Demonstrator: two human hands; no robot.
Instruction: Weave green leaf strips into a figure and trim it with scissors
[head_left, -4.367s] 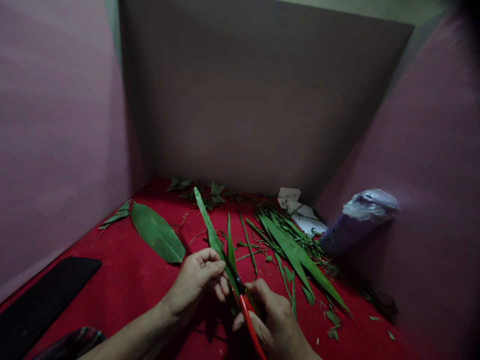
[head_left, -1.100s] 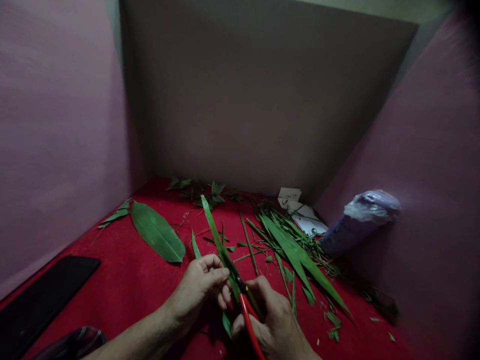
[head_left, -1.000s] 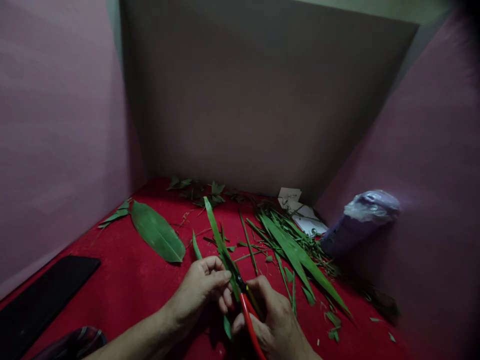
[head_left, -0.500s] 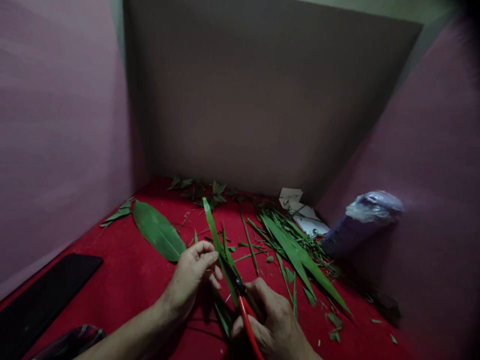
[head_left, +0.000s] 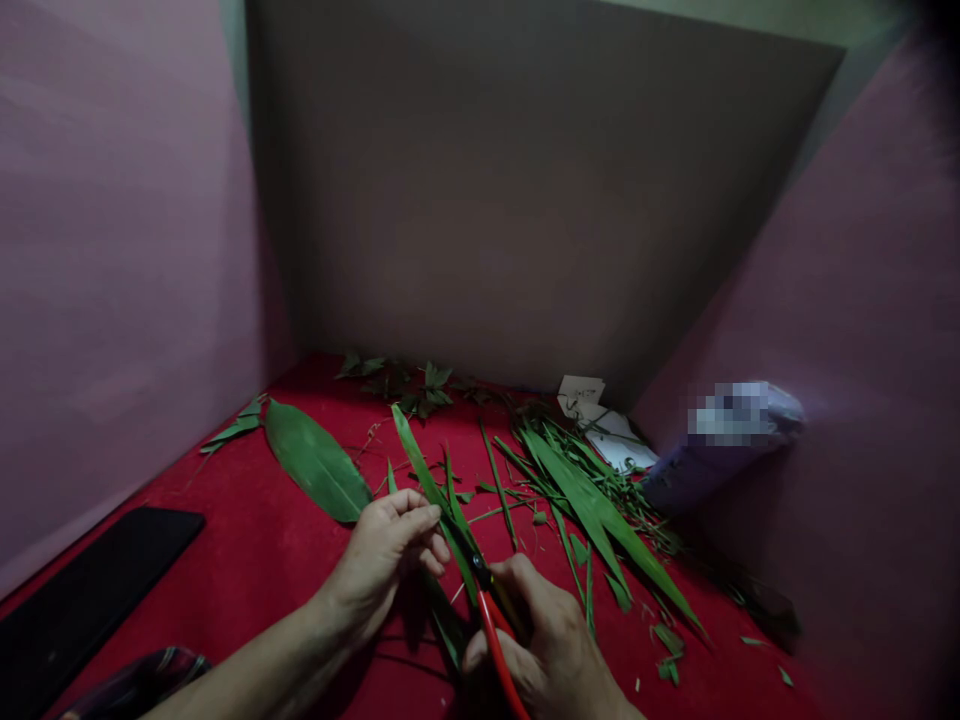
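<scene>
My left hand [head_left: 397, 545] pinches a long, narrow green leaf [head_left: 417, 455] between thumb and fingers. The leaf's free end points up and to the left. In my right hand [head_left: 536, 630] is a pair of red-handled scissors [head_left: 491, 625], gripped round the handles. Their dark blades lie along the leaf, close to my left fingertips; whether they are fully closed I cannot make out. Below my hands another strip of leaf [head_left: 444, 615] hangs or lies, partly hidden. A broad oval leaf [head_left: 315, 460] rests on the red surface [head_left: 225, 590], just beyond my left hand.
Long leaves [head_left: 600, 510] and cut stems are heaped right of centre. White paper pieces [head_left: 619, 440] lie behind them. A purple package [head_left: 686, 470] leans at the right wall. At left is a black flat object [head_left: 112, 555]. Small leafy sprigs [head_left: 431, 385] line the back.
The held leaf's free end has swung slightly left and down. My left fingers have shifted a little right along the blades. The scissors have barely moved.
</scene>
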